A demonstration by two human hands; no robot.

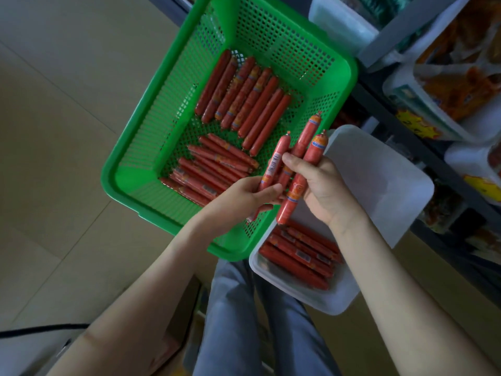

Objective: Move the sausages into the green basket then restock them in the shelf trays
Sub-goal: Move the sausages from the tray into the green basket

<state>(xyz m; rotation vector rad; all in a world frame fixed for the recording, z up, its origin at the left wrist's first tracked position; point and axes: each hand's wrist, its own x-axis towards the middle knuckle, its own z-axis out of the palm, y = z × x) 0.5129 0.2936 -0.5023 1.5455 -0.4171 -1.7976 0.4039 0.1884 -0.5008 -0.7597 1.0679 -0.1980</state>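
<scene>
The green basket [130,183] sits on the floor ahead of me with several red sausages in two groups: long ones [244,96] at the far end and a pile [211,169] at the near end. Over the basket's near right corner my right hand [322,191] grips a few sausages [306,156] upright. My left hand [244,199] pinches one of that bunch, a sausage with a white barcode label [272,166]. Below the hands, a white tray [379,180] holds several more sausages [298,253] at its near end.
Dark shelving [406,126] runs along the right with white trays of orange snack packs [461,77] and yellow price tags [417,126]. My legs in jeans [244,308] are below the tray. Beige floor tiles [54,131] spread to the left.
</scene>
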